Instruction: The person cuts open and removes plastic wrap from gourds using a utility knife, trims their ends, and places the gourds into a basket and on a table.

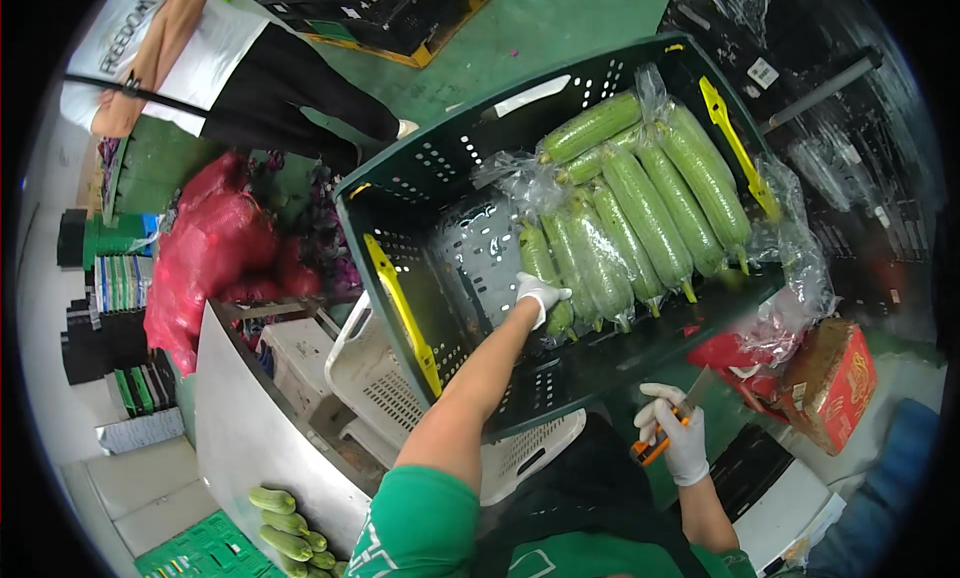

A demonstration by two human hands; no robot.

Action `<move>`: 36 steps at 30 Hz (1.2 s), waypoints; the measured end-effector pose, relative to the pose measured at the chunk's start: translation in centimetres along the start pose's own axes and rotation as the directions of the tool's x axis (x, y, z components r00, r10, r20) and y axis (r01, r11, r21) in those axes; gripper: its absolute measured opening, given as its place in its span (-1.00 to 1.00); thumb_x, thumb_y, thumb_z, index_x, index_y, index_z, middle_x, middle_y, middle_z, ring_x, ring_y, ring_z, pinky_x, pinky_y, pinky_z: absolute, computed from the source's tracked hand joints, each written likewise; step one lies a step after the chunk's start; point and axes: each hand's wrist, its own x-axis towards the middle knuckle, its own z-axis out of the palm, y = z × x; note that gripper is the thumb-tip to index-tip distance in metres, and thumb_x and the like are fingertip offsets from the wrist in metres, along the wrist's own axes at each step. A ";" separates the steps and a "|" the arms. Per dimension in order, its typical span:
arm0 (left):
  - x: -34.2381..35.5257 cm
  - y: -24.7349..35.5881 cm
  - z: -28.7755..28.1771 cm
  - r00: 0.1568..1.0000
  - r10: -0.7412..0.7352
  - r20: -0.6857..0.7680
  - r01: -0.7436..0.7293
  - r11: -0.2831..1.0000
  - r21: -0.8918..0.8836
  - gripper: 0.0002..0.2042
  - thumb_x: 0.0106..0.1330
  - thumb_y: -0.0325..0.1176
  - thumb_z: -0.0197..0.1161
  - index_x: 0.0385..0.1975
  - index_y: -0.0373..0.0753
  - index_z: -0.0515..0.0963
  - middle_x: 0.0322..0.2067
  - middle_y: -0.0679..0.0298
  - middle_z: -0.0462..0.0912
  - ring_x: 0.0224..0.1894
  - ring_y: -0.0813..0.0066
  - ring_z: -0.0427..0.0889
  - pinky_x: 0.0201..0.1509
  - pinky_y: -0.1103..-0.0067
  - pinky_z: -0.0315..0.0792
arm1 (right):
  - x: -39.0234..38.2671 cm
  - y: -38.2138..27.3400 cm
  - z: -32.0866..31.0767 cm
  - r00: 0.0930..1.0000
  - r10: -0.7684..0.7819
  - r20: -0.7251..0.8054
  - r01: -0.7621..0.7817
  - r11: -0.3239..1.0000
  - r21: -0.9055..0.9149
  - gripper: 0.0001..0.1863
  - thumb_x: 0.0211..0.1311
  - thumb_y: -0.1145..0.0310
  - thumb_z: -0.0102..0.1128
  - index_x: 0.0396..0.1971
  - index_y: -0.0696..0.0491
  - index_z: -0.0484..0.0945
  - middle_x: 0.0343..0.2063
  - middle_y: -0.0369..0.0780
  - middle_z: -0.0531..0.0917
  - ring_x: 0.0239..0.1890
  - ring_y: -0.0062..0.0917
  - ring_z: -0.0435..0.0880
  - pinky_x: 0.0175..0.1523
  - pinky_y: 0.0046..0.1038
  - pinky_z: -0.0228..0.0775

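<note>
A dark green plastic crate (pixel 470 378) with yellow handles holds several long green luffa gourds (pixel 640 193) in clear plastic bags. My left hand (pixel 543 298), in a white glove, reaches into the crate and curls around the leftmost luffa gourd (pixel 537 250) near its lower end. Outside the crate's near side, my right hand (pixel 676 442), also gloved in white, is closed around an orange-handled utility knife (pixel 650 450). The knife's blade points up and away from me. Part of its handle is hidden by my fingers.
Loose clear plastic (pixel 805 258) hangs over the crate's right side, near a red cardboard box (pixel 845 388). White baskets (pixel 375 378) stand under the crate. Red mesh sacks (pixel 215 248) and a metal table (pixel 250 418) lie left. A person (pixel 240 68) stands at far left.
</note>
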 end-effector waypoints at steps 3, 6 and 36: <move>-0.9 0.7 -0.2 0.998 0.032 -0.062 -0.038 0.993 -0.108 -0.14 -0.18 -0.26 0.58 0.10 -0.48 0.19 0.01 -0.11 0.49 -0.01 0.11 0.56 0.07 0.37 0.47 | 1.8 0.8 -1.4 0.998 0.022 -0.051 -0.019 0.998 0.066 -0.75 0.34 0.40 -0.02 -0.09 0.21 0.50 -0.51 -0.21 0.64 -0.58 -0.68 0.56 -0.45 -0.69 0.35; -2.2 0.9 -2.4 0.981 -0.030 0.191 0.128 0.841 -0.526 -0.37 -0.15 -0.32 0.54 -0.05 -0.36 0.38 -0.19 0.03 0.58 -0.21 0.17 0.63 -0.10 0.27 0.56 | 2.9 0.3 -1.0 0.998 0.040 -0.040 -0.037 0.996 0.085 -0.78 0.35 0.39 -0.02 -0.15 0.19 0.48 -0.51 -0.21 0.64 -0.59 -0.67 0.56 -0.45 -0.68 0.34; -47.5 -19.3 -20.3 0.852 0.110 -0.511 -0.431 -0.407 -0.805 -0.51 0.27 -0.12 0.25 0.07 -0.25 0.30 -0.18 0.03 0.51 -0.17 0.13 0.58 -0.03 0.30 0.55 | -14.9 3.0 19.5 0.080 -0.506 0.859 0.948 -0.227 -0.222 -0.43 -0.18 0.46 0.24 0.01 -0.05 0.56 -0.58 -0.30 0.47 -0.52 -0.43 0.52 -0.39 -0.39 0.38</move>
